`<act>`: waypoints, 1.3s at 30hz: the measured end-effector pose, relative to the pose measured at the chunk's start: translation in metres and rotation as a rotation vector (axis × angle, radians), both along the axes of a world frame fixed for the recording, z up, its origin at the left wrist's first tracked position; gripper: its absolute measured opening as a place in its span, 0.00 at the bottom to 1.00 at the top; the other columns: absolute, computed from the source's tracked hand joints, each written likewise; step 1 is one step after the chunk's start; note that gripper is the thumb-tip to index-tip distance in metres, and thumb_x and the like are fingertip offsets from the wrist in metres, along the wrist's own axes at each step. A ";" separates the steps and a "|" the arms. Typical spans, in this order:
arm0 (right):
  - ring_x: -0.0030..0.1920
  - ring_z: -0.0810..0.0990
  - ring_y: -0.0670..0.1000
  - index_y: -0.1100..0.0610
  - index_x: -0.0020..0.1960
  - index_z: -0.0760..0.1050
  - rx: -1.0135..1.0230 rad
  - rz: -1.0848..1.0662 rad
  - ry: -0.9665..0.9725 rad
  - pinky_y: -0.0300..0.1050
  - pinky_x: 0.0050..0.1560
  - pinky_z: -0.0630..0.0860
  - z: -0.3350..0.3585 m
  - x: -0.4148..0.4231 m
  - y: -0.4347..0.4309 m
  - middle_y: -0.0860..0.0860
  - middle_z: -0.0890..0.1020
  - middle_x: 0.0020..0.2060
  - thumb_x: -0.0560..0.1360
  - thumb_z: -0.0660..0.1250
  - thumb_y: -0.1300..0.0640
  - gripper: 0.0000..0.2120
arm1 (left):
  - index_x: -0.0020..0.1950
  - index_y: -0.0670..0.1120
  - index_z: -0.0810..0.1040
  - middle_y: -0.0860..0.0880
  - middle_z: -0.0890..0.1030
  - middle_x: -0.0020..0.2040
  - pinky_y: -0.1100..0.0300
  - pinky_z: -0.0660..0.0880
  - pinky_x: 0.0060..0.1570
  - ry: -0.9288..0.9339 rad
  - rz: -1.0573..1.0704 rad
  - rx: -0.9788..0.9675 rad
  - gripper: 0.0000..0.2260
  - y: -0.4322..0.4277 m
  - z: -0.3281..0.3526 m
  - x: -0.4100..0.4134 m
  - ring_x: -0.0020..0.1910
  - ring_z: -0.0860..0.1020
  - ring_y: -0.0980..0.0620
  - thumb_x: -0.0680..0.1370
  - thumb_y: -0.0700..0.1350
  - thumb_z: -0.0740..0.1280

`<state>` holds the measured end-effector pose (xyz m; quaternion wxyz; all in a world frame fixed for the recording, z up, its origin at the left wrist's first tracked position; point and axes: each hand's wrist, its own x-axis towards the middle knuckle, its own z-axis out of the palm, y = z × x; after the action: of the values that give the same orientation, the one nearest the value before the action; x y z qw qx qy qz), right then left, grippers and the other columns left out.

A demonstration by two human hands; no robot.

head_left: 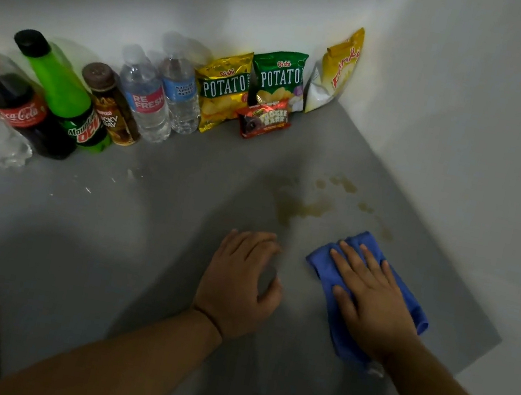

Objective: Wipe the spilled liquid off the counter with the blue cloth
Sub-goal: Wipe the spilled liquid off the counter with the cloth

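A yellowish-brown spill (303,205) spreads over the grey counter (105,239), with smaller drops (345,184) trailing to the right. My right hand (369,300) lies flat, fingers spread, pressing the folded blue cloth (323,267) onto the counter just below and right of the spill. My left hand (237,283) rests on the counter to the left of the cloth, fingers curled loosely, with nothing in it.
Along the back wall stand several drink bottles, among them a green Mountain Dew bottle (61,92) and a water bottle (146,97). Snack bags (225,90) lean in the corner. Small clear drops (131,174) lie near the bottles. The counter edge (449,380) runs at right.
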<state>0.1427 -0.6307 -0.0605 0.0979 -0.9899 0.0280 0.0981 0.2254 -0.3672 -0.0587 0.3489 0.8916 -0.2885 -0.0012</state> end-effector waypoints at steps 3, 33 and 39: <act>0.84 0.42 0.53 0.44 0.84 0.47 -0.018 -0.208 -0.021 0.58 0.82 0.40 -0.002 0.032 0.027 0.45 0.47 0.84 0.85 0.44 0.40 0.29 | 0.63 0.45 0.79 0.47 0.79 0.67 0.40 0.66 0.74 -0.036 0.014 0.054 0.18 0.011 0.003 0.019 0.67 0.76 0.43 0.74 0.49 0.70; 0.84 0.43 0.50 0.44 0.84 0.50 0.005 0.030 -0.025 0.57 0.82 0.42 0.002 0.074 0.015 0.43 0.50 0.84 0.83 0.43 0.38 0.30 | 0.72 0.45 0.74 0.46 0.71 0.76 0.36 0.61 0.77 -0.131 0.107 0.385 0.29 0.040 -0.005 0.076 0.77 0.66 0.43 0.76 0.59 0.63; 0.83 0.39 0.54 0.46 0.85 0.45 -0.031 -0.020 -0.037 0.57 0.82 0.38 -0.004 0.109 0.060 0.46 0.46 0.84 0.85 0.42 0.39 0.30 | 0.72 0.45 0.74 0.45 0.72 0.76 0.36 0.62 0.76 -0.132 0.112 0.378 0.29 0.041 -0.005 0.075 0.77 0.67 0.43 0.75 0.59 0.64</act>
<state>0.2514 -0.5710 -0.0646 0.0839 -0.9927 0.0377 0.0785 0.3006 -0.3267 -0.0634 0.1554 0.9540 -0.2552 0.0225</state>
